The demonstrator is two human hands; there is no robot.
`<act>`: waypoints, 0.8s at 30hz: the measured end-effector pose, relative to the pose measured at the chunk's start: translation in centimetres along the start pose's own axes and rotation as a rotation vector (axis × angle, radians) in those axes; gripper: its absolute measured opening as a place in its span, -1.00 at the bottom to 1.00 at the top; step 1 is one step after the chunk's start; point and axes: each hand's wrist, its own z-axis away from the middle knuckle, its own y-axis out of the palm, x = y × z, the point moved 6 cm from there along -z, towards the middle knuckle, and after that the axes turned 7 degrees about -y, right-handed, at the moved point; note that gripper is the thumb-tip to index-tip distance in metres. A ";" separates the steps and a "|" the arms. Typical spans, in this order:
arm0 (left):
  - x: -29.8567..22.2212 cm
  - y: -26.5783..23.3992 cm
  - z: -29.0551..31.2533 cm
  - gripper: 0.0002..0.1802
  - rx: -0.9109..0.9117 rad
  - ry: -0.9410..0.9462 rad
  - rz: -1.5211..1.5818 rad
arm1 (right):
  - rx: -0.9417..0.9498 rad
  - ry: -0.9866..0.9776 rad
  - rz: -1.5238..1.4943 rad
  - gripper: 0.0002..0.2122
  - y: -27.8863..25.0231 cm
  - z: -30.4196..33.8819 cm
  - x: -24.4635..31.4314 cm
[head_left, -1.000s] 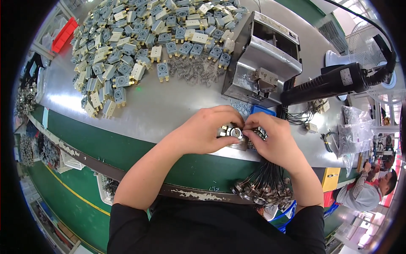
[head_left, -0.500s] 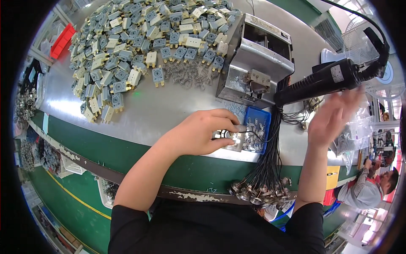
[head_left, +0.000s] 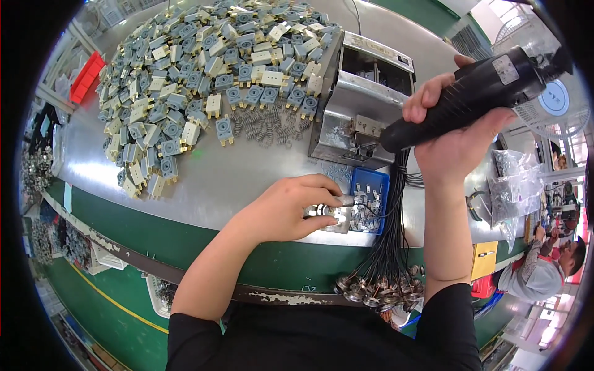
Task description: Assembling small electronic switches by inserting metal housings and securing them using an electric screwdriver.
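My left hand [head_left: 288,207] pinches a small shiny metal part [head_left: 321,211] with a black lead, holding it against a small metal block [head_left: 341,226] at the bench's front. Right beside that block is a blue tray [head_left: 387,201] of little metal pieces. My right hand [head_left: 451,151] is wrapped round a thick black electric screwdriver [head_left: 489,77], thumb below and fingers over the top. The tool slants down to the left, its lower end in front of a steel machine [head_left: 352,93]. Its tip is hidden or cannot be made out.
A large pile of grey and cream plug-like housings [head_left: 185,80] covers the left bench, with loose springs [head_left: 269,127] at its edge. Black cables [head_left: 396,244] with round metal ends [head_left: 377,292] hang over the front edge. Plastic bags [head_left: 516,179] lie right; another person [head_left: 535,275] is beyond.
My right hand, spread and blurred beside the screwdriver before, has closed round it. The screwdriver has come up and left with it. My left hand keeps its pinch on the metal part.
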 end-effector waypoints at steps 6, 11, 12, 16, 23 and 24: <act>0.0 -0.2 -0.1 -0.68 0.000 -0.013 0.005 | -0.086 -0.079 0.226 -0.04 0.1 -0.2 -0.4; 0.2 -0.1 0.0 -0.68 0.002 -0.014 0.009 | -0.107 -0.053 0.219 -0.05 -0.1 -0.2 -1.0; 0.2 -0.1 0.0 -0.68 0.002 -0.015 0.009 | -0.103 -0.046 0.205 -0.06 -0.1 -0.2 -1.1; 0.2 -0.1 0.0 -0.68 0.003 -0.020 0.008 | -0.089 -0.029 0.208 -0.08 0.0 -0.4 -1.4; 0.2 -0.1 0.0 -0.69 0.009 -0.018 -0.006 | -0.037 -0.018 0.212 -0.08 0.6 -0.2 -1.4; 0.2 -0.1 -0.1 -0.69 0.009 -0.018 -0.007 | -0.032 -0.033 0.249 -0.07 0.8 -0.2 -1.2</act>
